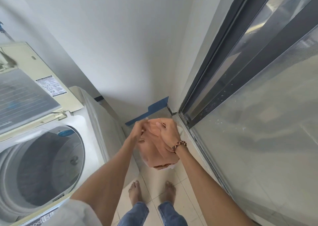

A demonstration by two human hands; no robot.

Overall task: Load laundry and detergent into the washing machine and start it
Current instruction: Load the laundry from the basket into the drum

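Note:
A top-loading washing machine [96,122] stands at the left with its lid [22,88] raised and its drum [44,167] open, apparently bare. To its right, above the floor, both my hands hold a peach-coloured cloth bundle [154,150] that sits in a pale bag or basket. My left hand [138,131] grips the bundle's left side. My right hand [167,131], with a braided bracelet at the wrist, grips its top right. The container under the cloth is mostly hidden.
A white wall stands ahead, with blue tape [151,108] along its base. A sliding glass door [258,105] in a dark frame runs down the right side. My bare feet [136,193] stand on pale floor tiles. The machine's control panel [43,217] is at the bottom left.

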